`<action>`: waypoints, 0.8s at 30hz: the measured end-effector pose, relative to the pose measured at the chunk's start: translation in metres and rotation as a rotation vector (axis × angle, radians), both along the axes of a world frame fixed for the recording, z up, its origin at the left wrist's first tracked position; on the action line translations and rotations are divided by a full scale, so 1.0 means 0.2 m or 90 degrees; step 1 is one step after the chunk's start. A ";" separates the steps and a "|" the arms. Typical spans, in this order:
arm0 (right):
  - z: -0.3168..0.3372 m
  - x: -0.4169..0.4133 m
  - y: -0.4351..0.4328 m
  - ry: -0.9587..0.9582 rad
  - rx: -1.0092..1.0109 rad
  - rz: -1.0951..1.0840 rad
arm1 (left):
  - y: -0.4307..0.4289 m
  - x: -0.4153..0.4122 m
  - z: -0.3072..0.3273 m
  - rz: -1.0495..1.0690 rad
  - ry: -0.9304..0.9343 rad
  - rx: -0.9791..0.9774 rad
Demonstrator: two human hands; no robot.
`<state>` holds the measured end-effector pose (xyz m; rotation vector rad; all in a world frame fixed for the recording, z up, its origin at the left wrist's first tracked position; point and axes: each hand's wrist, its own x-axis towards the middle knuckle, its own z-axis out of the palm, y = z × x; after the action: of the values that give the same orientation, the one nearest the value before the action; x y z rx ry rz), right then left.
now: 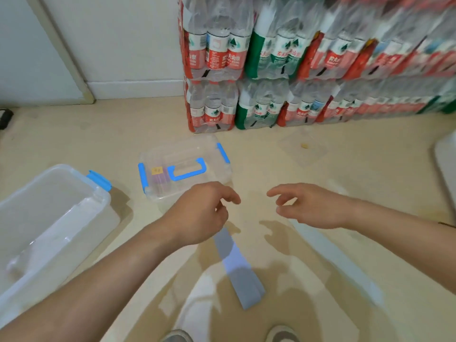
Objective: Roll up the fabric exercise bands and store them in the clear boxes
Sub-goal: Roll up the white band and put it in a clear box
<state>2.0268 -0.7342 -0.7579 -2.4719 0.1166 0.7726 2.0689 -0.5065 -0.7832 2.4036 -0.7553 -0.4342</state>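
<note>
A light blue fabric band (237,265) hangs flat from my left hand (199,213), which pinches its top end; the free end dangles toward my feet. My right hand (308,206) hovers to the right of it, fingers apart and holding nothing. On the floor just beyond my left hand sits a small clear box (185,166) with a closed lid, blue latches and a blue handle; something purple shows inside. A larger clear box (49,218) with a blue latch stands open at the left.
Shrink-wrapped packs of water bottles (308,60) are stacked against the wall ahead and to the right. A clear lid (303,146) lies on the beige floor near them. My shoes (177,336) show at the bottom edge. A white object (446,159) pokes in at the right.
</note>
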 end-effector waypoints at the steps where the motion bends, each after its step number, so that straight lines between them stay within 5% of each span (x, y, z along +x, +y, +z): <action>1: 0.01 -0.10 -0.04 0.000 0.001 -0.021 | -0.02 -0.02 0.08 -0.050 -0.023 0.023; 7: 0.09 -0.72 -0.27 0.037 0.019 -0.175 | -0.20 -0.10 0.53 -0.187 -0.122 0.126; 11: 0.04 -1.00 -0.43 0.048 0.040 -0.280 | -0.45 -0.20 0.55 -0.325 -0.203 0.266; 16: -0.32 -1.14 -0.67 0.028 0.071 -0.454 | -0.75 -0.34 0.16 -0.498 -0.182 0.536; 24: -0.98 -1.04 -0.97 0.095 -0.120 -0.389 | -1.02 -0.63 -0.70 -0.283 0.161 0.365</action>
<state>1.8186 -0.9274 -0.9549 -2.3350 0.9854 0.6877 1.9433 -0.7104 -0.9226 2.5953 -1.1702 -1.2553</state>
